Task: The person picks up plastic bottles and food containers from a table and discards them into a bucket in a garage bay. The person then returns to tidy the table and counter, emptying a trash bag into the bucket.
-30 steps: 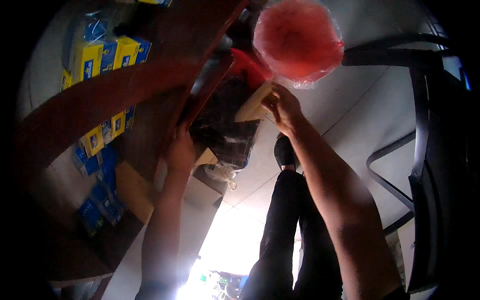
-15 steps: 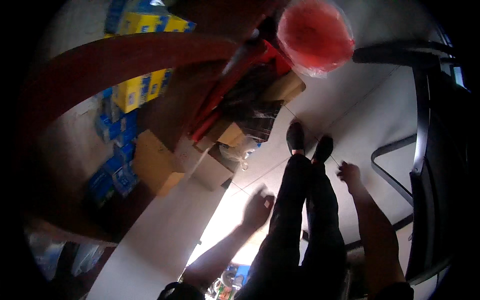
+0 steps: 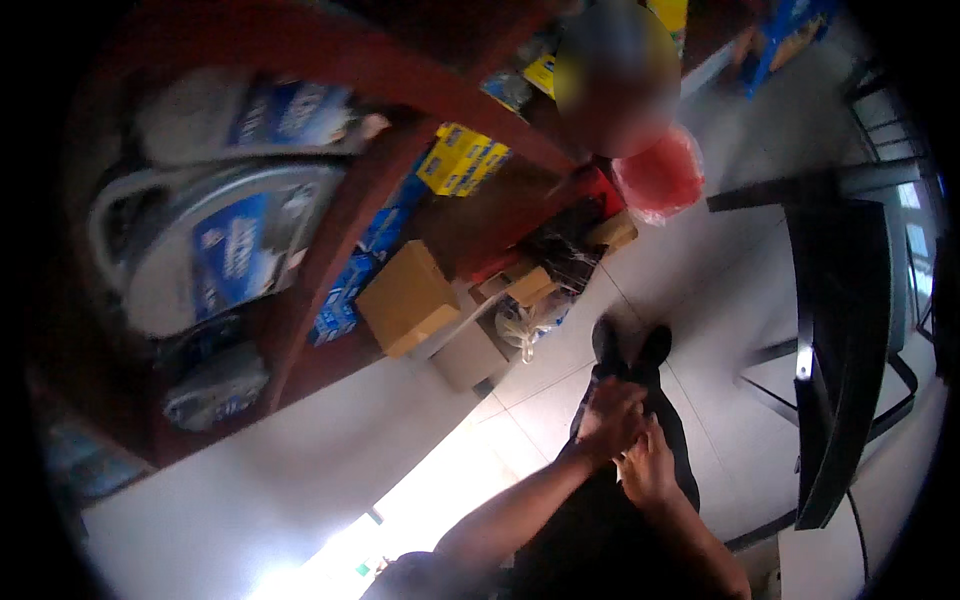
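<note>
My left hand (image 3: 611, 418) and my right hand (image 3: 650, 466) meet in front of my dark-trousered legs, touching or nearly so. Motion smears the fingers of the left hand, so its grip is unclear. The right hand's fingers look curled in beside the left. A small pale patch shows between the hands; I cannot make out whether it is a thing or the floor. My dark shoes (image 3: 631, 343) stand on the tiles beyond the hands.
Left stands a dark red shelf with blue-labelled packs (image 3: 235, 250) and yellow boxes (image 3: 462, 160). A cardboard box (image 3: 408, 298), a plastic bag (image 3: 530, 322) and a red bin with a clear liner (image 3: 660, 172) stand nearby. A black-framed piece of furniture (image 3: 838, 370) is at the right.
My hands have come together from either side of my legs. The view has shifted, so more of the shelf shows at left and the red bin sits lower in the picture.
</note>
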### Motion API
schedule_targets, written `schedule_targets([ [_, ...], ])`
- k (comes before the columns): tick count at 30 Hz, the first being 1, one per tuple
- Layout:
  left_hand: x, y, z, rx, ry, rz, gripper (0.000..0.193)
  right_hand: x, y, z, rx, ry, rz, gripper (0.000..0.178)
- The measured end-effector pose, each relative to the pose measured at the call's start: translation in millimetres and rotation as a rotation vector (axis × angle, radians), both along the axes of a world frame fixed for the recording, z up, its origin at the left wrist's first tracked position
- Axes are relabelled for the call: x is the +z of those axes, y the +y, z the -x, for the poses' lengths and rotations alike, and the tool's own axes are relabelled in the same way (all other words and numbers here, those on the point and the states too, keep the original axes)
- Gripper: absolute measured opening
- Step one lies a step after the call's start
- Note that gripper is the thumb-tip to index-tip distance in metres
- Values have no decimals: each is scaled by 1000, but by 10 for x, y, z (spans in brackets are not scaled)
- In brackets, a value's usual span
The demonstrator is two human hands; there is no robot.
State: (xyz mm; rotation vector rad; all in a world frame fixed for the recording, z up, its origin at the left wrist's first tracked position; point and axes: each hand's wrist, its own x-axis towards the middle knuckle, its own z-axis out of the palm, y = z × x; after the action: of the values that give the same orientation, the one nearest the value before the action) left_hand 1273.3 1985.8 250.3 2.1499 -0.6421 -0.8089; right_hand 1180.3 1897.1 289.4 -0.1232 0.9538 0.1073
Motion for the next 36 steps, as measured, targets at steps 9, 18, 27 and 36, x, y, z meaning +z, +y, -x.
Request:
schedule_targets([
  [9, -408, 2428, 555, 417, 331, -696, 35, 53, -623, 1111, 435, 114, 692, 42],
  [18, -924, 3602, -852, 1137, 631, -39, 14, -566, 162, 4061, 686, 614, 449, 20],
  [27, -1653, 4458, -59, 327, -70, -216, 30, 138, 958, 3180, 1156, 436, 905, 24],
  [36, -950, 5047, 1533, -507, 188, -238, 30, 1100, 953, 3117, 403, 286, 825, 31],
])
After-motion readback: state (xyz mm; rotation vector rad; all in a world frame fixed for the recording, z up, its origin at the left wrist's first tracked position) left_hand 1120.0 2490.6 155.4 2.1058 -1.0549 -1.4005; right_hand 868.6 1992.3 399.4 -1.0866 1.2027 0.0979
